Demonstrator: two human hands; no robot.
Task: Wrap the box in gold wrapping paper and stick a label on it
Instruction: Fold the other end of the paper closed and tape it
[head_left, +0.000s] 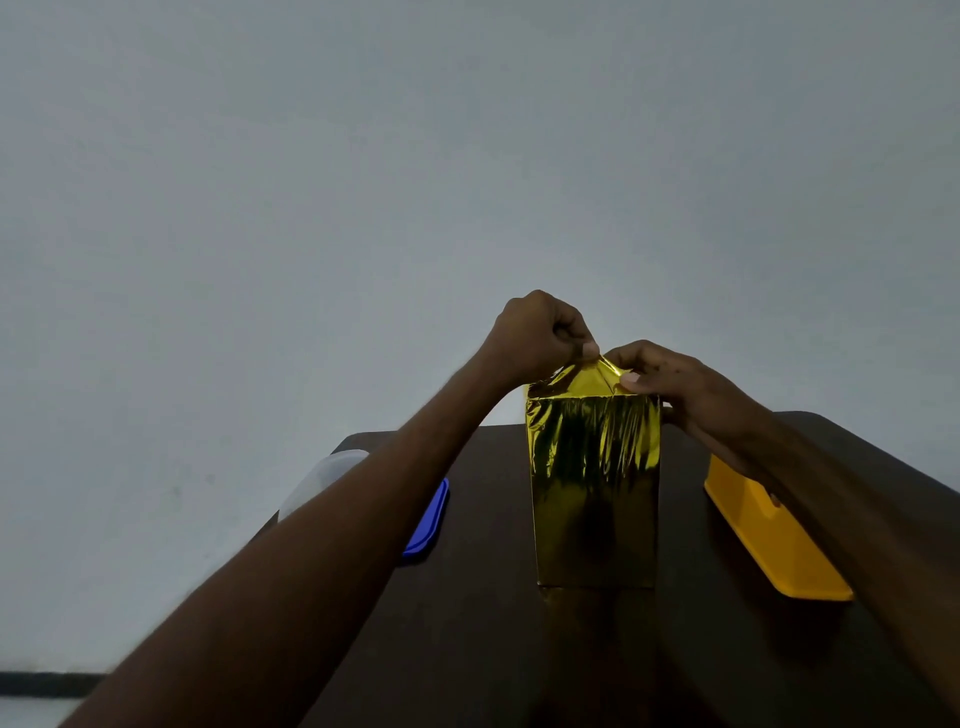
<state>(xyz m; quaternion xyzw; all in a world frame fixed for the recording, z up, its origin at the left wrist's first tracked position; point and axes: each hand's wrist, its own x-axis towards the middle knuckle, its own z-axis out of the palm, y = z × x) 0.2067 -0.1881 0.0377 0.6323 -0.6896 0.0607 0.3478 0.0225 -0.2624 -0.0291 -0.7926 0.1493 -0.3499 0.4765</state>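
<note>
A tall box (596, 488) stands upright on the dark table (483, 613), its visible sides covered in shiny gold wrapping paper. At its top the paper rises into a folded flap (592, 376). My left hand (540, 332) pinches the tip of that flap from the left, its fingers curled. My right hand (670, 376) holds the flap's right side, thumb on the paper at the box's top right edge. No label shows in this view.
A yellow tray (763, 530) lies on the table to the right of the box, partly under my right forearm. Left of the box, a blue lid (428, 525) and a clear plastic container (322, 478) sit behind my left forearm. A pale wall fills the background.
</note>
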